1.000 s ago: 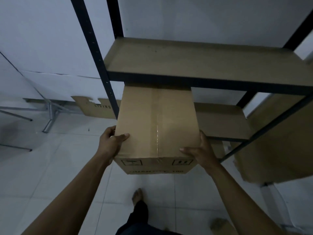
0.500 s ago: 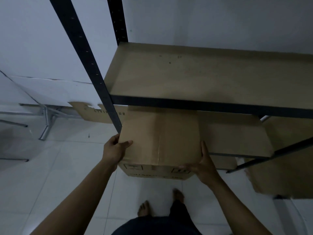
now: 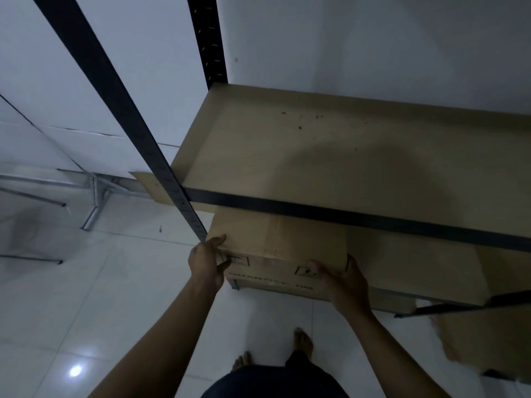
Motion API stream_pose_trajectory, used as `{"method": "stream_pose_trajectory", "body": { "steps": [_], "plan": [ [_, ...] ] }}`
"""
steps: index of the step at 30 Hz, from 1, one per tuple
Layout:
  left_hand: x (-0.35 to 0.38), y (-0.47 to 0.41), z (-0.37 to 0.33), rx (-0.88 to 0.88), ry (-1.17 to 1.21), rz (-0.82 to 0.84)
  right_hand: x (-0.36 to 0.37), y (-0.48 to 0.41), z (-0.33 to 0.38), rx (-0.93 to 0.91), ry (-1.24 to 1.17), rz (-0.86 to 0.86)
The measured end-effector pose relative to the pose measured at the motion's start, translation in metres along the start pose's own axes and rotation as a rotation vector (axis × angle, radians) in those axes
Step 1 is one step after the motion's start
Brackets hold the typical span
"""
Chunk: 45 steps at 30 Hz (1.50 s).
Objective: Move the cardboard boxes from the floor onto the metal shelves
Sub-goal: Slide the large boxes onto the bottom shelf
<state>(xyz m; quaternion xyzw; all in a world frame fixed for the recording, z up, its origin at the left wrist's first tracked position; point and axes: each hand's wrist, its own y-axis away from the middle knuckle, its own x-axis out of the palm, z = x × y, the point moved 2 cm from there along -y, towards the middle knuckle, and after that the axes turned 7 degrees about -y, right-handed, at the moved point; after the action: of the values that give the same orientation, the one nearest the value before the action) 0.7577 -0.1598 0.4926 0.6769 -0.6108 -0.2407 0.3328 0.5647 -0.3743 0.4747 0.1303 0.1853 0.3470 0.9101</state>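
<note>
Head view, dim light. We look down past the rack to a white tiled floor [image 3: 86, 297].

- Cardboard box [image 3: 275, 239]: it sits on the lower shelf [image 3: 416, 268], at that shelf's left end, just beside the front upright post [image 3: 115, 90]. Most of its taped top lies under the upper shelf [image 3: 344, 162]. Its printed near face stands about level with the lower shelf's dark front rail. We cannot tell whether its full weight is on the board.
- Left hand [image 3: 205, 264]: it is at the box's near left corner, thumb lying on the top edge and fingers curled round the corner onto the side. It grips the box.
- Right hand [image 3: 343, 282]: it is at the near right corner, thumb pressed on the printed face and the other fingers wrapped onto the right side. It holds the box too.
- Upper shelf: a brown board with a few dark specks and a black front rail. A rear upright [image 3: 208, 38] rises at its back left corner, against the pale wall.
- A flat cardboard sheet [image 3: 146, 185] leans at the wall's base behind the front post.
- A metal frame [image 3: 94, 202] stands on the floor to the left.
- More cardboard [image 3: 482, 340] lies low on the right, blurred.
- Bare feet [image 3: 303, 340] show below the box, on the tiles.
</note>
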Motion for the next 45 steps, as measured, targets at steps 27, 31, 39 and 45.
{"method": "stream_pose_trajectory", "body": {
  "steps": [27, 31, 39, 45],
  "plan": [
    [0.025, -0.019, -0.009, 0.089, -0.059, -0.119, 0.009, -0.057, 0.019, 0.019, 0.064, -0.004],
    [0.022, -0.022, -0.008, 0.099, -0.094, -0.117, 0.008, -0.056, 0.02, -0.023, 0.114, -0.004],
    [0.01, -0.029, -0.007, 0.137, -0.232, -0.129, 0.015, -0.046, 0.016, 0.024, 0.123, 0.028],
    [0.0, -0.039, -0.012, 0.149, -0.34, -0.006, 0.018, -0.043, 0.018, 0.107, 0.034, 0.018]
  ]
}}
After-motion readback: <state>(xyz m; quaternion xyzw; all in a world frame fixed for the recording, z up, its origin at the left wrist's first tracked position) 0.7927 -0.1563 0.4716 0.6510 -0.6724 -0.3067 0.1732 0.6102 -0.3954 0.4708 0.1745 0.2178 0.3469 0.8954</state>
